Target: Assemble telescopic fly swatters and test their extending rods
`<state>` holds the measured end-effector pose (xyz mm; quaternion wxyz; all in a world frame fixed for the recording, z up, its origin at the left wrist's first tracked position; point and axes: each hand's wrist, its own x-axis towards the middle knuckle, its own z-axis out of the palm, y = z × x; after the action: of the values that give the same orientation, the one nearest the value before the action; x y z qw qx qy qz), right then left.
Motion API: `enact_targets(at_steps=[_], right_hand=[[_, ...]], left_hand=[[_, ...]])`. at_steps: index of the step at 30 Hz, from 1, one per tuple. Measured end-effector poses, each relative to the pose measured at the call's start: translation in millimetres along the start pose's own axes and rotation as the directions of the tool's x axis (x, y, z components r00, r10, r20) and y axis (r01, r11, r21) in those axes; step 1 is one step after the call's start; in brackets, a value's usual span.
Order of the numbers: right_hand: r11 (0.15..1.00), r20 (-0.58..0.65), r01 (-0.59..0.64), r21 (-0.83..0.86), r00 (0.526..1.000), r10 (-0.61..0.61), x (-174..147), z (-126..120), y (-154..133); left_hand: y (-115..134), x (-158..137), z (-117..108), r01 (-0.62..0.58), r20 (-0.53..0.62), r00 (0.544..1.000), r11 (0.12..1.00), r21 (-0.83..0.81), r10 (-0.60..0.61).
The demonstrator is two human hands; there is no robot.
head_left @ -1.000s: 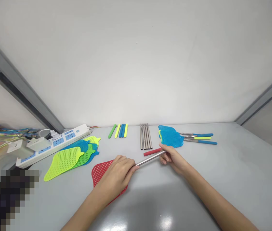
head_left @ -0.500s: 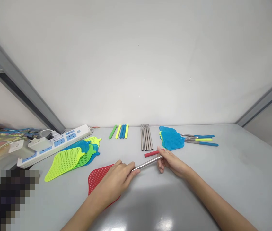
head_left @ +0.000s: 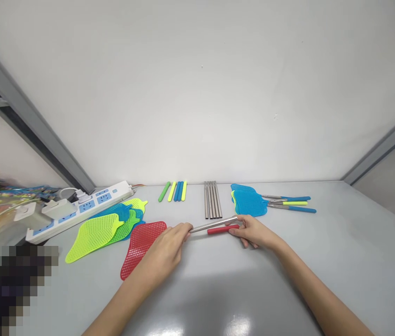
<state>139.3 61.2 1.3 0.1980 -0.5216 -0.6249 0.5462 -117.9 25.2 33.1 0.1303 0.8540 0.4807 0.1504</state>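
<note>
Swatter head [head_left: 140,245], leaf-shaped, red perforated plastic: at 9 o'clock from left hand [head_left: 169,242], partly covered. Left fingers closed around near end of slim silver metal tube [head_left: 213,225]; joint hidden. Tube: pointing between 2 and 3 o'clock. Smooth red cylindrical grip [head_left: 218,230]: tube's 6 o'clock side, near-parallel, pointing 9 o'clock from right hand [head_left: 251,232], nearer hand, thumb clasping grip's end, index finger at tube's tip.

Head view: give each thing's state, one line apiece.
Metal rod: held at both ends
Red handle: held, off the rod
Left grip: closed around the rod
Right grip: closed on rod and handle
Red swatter head: partly covered
Row of rods: loose
Five coloured handles: loose
Other swatter heads: overlapping
Assembled swatters: piled, handles fitted
Power strip: plugs inserted
</note>
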Motion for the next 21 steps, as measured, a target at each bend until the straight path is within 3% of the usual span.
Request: enact_targets(at_steps=[2, 4, 8, 13, 21], right_hand=[[1.000, 0.005, 0.006, -0.010, 1.000, -0.005, 1, 0, 2], [1.000, 0.092, 0.002, 0.027, 0.996, -0.004, 1, -1, 3], [0.970, 0.279, -0.065, 0.234, 0.960, -0.003, -1, -4, 1], [0.892, 0.278, -0.068, 0.446, 0.958, -0.066, -2, -4, -4], [0.811, 0.201, -0.040, 0.584, 0.975, -0.097, -1, -6, -4]], left_hand=[[-2, 0, 1, -0.010, -0.015, 1.000, 1.000, -0.003, 0.010], [-4, 0, 3, -0.011, -0.015, 1.000, 1.000, 0.001, 0.011], [-8, 2, 5, -0.009, -0.030, 1.000, 1.000, -0.001, 0.009], [-13, 3, 4, -0.002, -0.105, 0.994, 1.000, -0.017, 0.000], [-14, 4, 1, -0.016, -0.143, 0.990, 0.998, -0.059, 0.008]])
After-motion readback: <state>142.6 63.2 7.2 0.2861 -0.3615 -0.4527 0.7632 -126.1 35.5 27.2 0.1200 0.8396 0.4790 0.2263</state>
